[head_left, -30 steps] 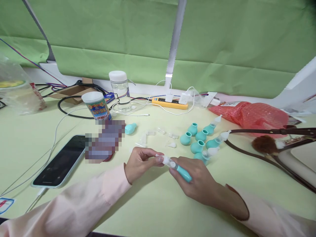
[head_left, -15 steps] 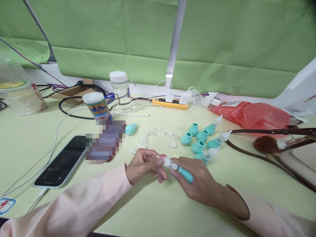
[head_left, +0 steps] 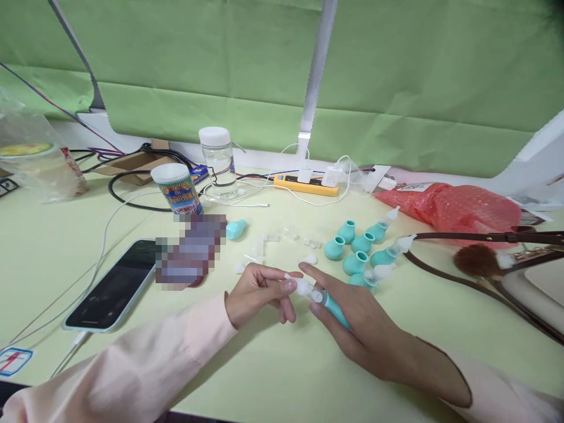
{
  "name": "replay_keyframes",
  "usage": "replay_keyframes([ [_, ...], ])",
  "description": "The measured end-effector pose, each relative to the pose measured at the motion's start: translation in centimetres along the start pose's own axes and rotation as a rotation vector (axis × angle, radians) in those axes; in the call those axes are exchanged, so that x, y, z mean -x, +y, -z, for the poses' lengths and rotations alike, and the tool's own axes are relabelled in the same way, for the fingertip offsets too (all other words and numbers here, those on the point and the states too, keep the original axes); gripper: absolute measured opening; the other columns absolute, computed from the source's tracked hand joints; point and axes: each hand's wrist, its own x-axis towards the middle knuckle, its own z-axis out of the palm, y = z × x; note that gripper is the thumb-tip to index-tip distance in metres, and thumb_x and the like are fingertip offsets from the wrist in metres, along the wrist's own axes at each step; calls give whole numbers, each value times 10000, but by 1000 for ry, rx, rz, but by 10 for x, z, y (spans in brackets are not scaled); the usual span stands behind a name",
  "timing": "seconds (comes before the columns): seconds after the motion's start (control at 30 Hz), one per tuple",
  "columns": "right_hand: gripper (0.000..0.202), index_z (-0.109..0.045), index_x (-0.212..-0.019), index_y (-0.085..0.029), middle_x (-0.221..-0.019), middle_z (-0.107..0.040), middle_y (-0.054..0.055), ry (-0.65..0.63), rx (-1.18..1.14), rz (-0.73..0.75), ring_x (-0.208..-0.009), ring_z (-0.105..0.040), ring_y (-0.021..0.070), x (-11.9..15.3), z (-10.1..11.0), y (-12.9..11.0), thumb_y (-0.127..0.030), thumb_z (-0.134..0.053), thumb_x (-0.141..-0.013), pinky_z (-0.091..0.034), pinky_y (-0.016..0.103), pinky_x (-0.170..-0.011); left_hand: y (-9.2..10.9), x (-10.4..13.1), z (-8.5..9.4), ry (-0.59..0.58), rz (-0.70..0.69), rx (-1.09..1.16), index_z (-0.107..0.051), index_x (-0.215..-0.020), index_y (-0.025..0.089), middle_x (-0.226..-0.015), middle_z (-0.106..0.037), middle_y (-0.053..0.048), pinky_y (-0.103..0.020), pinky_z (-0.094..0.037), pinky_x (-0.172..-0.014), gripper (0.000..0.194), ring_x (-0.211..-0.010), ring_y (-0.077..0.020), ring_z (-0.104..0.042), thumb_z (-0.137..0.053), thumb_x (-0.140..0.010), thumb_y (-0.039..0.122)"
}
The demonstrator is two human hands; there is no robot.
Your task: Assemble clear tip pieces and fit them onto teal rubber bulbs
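Note:
A nasal aspirator (head_left: 335, 310) with a teal bulb, a clear collar and a white nozzle (head_left: 304, 286) lies tilted between my hands, above the tabletop. My left hand (head_left: 258, 296) pinches the nozzle between thumb and forefinger, its other fingers curled loosely below. Around the bulb and collar is my right hand (head_left: 363, 320), thumb on the near side and fingers on the far side; the bulb's rear end is hidden in the palm. Beyond the hands, small clear plastic fittings (head_left: 312, 242) are scattered, with a small white nozzle (head_left: 310, 259) nearby.
Several teal bulbs (head_left: 355, 263) stand at right, some bearing nozzles; one teal bulb (head_left: 235, 229) lies apart. A phone (head_left: 112, 285), paper tub (head_left: 178, 191), water bottle (head_left: 219, 167) and power strip (head_left: 306, 185) are around. A red bag (head_left: 458, 208) and brown strap (head_left: 445, 271) occupy the right.
My right hand has loosened its fingers around the bulb, with the forefinger now stretched toward the nozzle. The aspirator has shifted slightly right; my left pinch stays on the nozzle.

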Motion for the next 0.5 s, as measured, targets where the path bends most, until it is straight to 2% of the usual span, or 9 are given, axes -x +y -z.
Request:
replay_keyframes([
  [0.07, 476, -143, -1312, -225, -1024, -565, 83, -68, 33, 26, -898, -556, 197, 1, 9, -3, -192, -304, -866, -484, 333, -652, 1, 1, 0, -36, -7, -23, -662, -845, 97, -499, -650, -50, -234, -452, -440, 292, -418, -132, -577, -629, -683, 338],
  [0.13, 479, -138, -1319, -249, -983, -574, 68, -111, 56, 38, -919, -546, 201, 2, 21, -5, -192, -293, -869, -488, 347, -681, 3, 1, 0, -22, -32, -29, -654, -884, 98, -508, -651, -52, -239, -451, -447, 346, -431, -141, -583, -642, -661, 363],
  [0.23, 467, -183, -1311, -279, -1013, -563, 51, -95, 91, 22, -972, -522, 196, 6, 40, -6, -209, -312, -867, -478, 348, -753, 7, 2, -1, 133, -112, -110, -632, -935, 99, -492, -638, -37, -246, -450, -485, 376, -446, -136, -575, -612, -684, 379],
  [0.3, 465, -209, -1303, -295, -1102, -527, 41, -23, 124, -1, -1013, -502, 194, 10, 52, -5, -232, -338, -860, -463, 338, -800, 8, 3, -2, 246, -180, -263, -636, -914, 99, -504, -631, -33, -248, -452, -518, 323, -475, -127, -564, -542, -746, 358],
  [0.37, 492, -198, -1310, -298, -1182, -476, 29, 104, 164, -29, -1048, -484, 194, 14, 64, -4, -249, -363, -850, -441, 323, -846, 8, 3, 0, 324, -256, -488, -644, -883, 104, -545, -635, -37, -248, -454, -541, 281, -514, -127, -560, -496, -778, 319],
  [0.5, 523, -170, -1316, -321, -1183, -478, 19, 324, 232, -139, -1026, -509, 199, 18, 83, 1, -291, -382, -839, -444, 318, -840, 9, -1, 11, 440, -501, -1037, -642, -852, 118, -671, -656, -56, -267, -461, -623, 208, -597, -138, -575, -485, -773, 229],
])
